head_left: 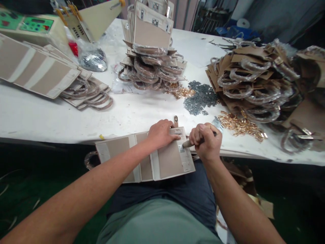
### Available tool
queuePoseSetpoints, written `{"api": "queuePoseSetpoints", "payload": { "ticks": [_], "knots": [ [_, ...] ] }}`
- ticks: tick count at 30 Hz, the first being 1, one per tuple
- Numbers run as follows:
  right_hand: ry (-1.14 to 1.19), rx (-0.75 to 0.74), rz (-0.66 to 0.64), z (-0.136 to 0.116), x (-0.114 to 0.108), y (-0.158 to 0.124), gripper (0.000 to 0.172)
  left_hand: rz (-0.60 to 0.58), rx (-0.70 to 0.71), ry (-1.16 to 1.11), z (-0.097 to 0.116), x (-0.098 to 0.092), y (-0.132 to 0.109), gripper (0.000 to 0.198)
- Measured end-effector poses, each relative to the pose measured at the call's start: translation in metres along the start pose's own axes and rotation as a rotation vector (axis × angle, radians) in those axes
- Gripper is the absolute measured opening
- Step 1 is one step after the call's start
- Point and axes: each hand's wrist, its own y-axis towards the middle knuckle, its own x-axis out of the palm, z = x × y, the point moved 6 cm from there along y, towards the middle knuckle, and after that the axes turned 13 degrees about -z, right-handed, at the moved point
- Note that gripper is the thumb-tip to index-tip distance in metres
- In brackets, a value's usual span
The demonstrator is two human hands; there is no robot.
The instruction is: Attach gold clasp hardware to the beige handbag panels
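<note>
A beige bag panel (167, 162) lies across my lap and the table's front edge, tilted, with pale strips across it. My left hand (162, 133) holds its far edge, thumb on the upper face and fingers curled at the edge. My right hand (207, 140) is closed in a fist around a hand tool (187, 144) with a blunt grey end; its exact kind is hidden. That end touches the panel beside a small metal plate (181, 149). Just beyond the left fingers, a metal clasp on a tab (176, 120) sticks out.
Gold metal pieces (241, 126) and grey metal plates (200, 96) lie in heaps on the white table (142, 112). Stacks of panels with wrapped handles stand at the back (152, 34), left (38, 67) and right (254, 74). A machine (38, 25) sits far left.
</note>
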Motion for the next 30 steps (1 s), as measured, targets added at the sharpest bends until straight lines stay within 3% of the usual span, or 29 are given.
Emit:
{"api": "queuePoseSetpoints", "payload": {
  "ticks": [4,7,9,11,14,20,26,30],
  "knots": [
    [0.027,-0.010,0.051,0.002,-0.006,-0.005,0.041,0.044,0.071,0.006,0.007,-0.004,0.003,0.045],
    [0.050,-0.009,0.067,0.004,-0.007,-0.004,0.041,0.182,0.198,0.043,0.019,-0.005,-0.025,0.036],
    [0.059,-0.001,0.074,0.005,-0.007,-0.003,0.043,0.205,0.293,0.006,0.026,0.002,-0.055,0.028],
    [0.064,0.010,0.081,0.005,-0.008,-0.002,0.044,0.151,0.379,-0.022,0.032,0.015,-0.084,0.038],
    [0.074,0.025,0.085,0.005,-0.009,-0.001,0.044,0.006,0.437,0.062,0.039,0.036,-0.111,0.075],
    [0.001,0.015,0.054,0.007,-0.006,-0.004,0.044,-0.196,0.372,0.224,0.045,0.049,-0.110,0.104],
    [-0.065,-0.010,0.039,0.005,-0.004,-0.009,0.046,-0.221,0.356,0.224,0.051,0.043,-0.109,0.084],
    [0.054,0.020,0.105,0.005,-0.012,-0.006,0.044,-0.235,0.360,0.217,0.052,0.041,-0.108,0.087]
  ]
}}
